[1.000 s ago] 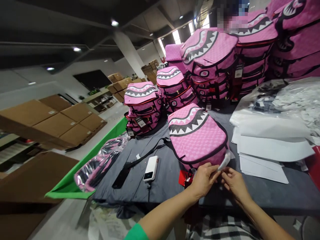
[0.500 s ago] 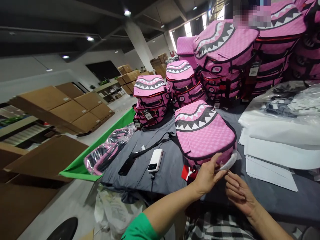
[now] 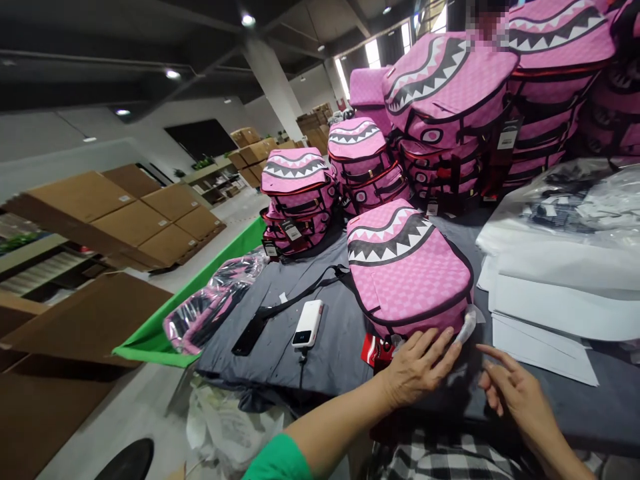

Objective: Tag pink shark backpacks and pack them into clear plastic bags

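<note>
A pink backpack (image 3: 410, 280) with a shark-teeth print lies front side up on the grey cloth-covered table. My left hand (image 3: 421, 363) rests along its near edge with the fingers stretched out. Beside those fingertips, a strip wrapped in clear plastic (image 3: 467, 325) sticks out from the backpack's near right corner. To the right, my right hand (image 3: 515, 388) hovers apart from the backpack, index finger extended and the others loosely bent, with nothing visible in it. Red tags (image 3: 375, 350) hang at the near left corner, and a black strap (image 3: 305, 291) trails leftward.
Stacks of similar pink backpacks (image 3: 357, 157) stand along the back. White sheets (image 3: 540, 347) and plastic bags (image 3: 585, 200) lie on the right. On the left are a white power bank (image 3: 307, 325), a black phone (image 3: 249, 335) and a green-sided bin (image 3: 150, 340) holding plastic-wrapped goods.
My left hand has gone from pinching the plastic-wrapped strip to lying flat along the backpack's near edge. My right hand has moved right, away from the strip, and its fingers have spread.
</note>
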Demonstrator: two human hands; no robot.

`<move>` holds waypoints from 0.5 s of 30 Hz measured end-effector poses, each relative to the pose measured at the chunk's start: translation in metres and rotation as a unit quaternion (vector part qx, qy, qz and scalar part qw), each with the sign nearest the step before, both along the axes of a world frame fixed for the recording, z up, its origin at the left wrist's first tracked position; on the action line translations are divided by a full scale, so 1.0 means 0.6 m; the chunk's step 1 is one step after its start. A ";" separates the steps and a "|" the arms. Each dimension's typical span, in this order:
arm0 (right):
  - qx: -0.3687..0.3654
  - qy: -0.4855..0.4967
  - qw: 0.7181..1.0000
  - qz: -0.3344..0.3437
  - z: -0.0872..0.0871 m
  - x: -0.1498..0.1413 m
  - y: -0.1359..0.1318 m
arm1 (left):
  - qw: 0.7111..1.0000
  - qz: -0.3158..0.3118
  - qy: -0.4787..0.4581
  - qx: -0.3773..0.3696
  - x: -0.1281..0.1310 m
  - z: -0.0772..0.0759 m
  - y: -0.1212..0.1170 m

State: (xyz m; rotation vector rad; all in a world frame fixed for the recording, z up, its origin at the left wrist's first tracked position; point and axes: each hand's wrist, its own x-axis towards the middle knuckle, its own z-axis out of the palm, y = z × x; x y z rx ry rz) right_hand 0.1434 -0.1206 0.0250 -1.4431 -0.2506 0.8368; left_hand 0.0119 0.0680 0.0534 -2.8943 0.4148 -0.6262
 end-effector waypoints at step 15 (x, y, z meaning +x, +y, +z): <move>-0.078 -0.019 0.992 0.099 0.082 0.126 0.077 | 0.897 0.266 0.254 -0.244 0.087 0.100 -0.063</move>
